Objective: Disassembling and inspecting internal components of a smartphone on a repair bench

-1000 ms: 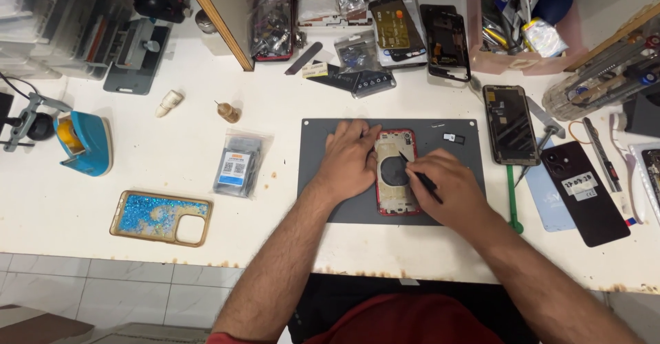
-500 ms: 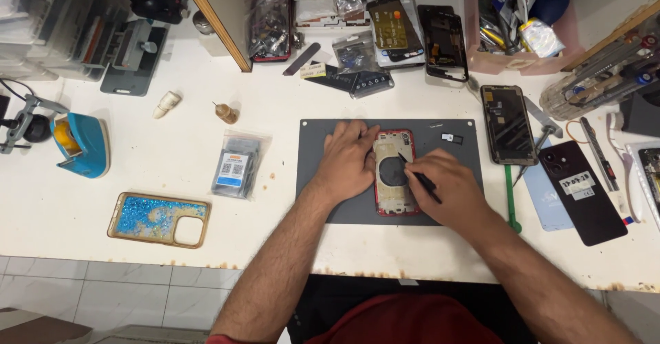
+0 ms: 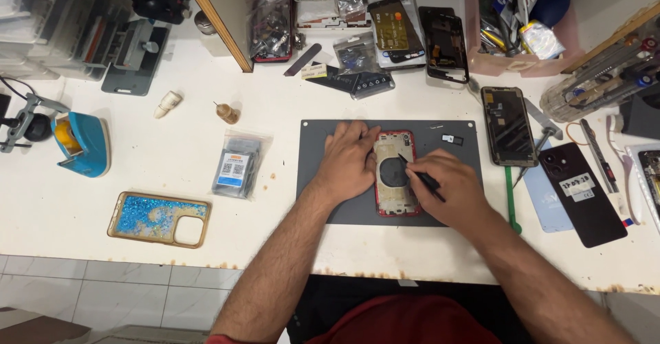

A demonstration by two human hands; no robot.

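A red phone housing [image 3: 394, 179], opened and emptied, lies face up on a dark grey work mat [image 3: 454, 158]. My left hand [image 3: 348, 159] presses flat on the housing's left edge and holds it down. My right hand [image 3: 447, 189] grips a thin black tool [image 3: 419, 176] like a pen. The tool's tip touches the inside of the housing near its upper right, beside a round dark coil. A small black part [image 3: 452, 139] lies on the mat's upper right.
A glittery blue phone case [image 3: 158, 219] and a bagged battery [image 3: 237, 166] lie left of the mat. Phones and screens [image 3: 509, 125] lie to the right with a green pry tool [image 3: 512, 199]. Parts, bags and a pink tool tray [image 3: 522, 62] crowd the back; a blue tape dispenser [image 3: 82, 144] stands far left.
Both hands stay on the housing. My right hand has shifted the tool tip slightly on the housing's inner surface.
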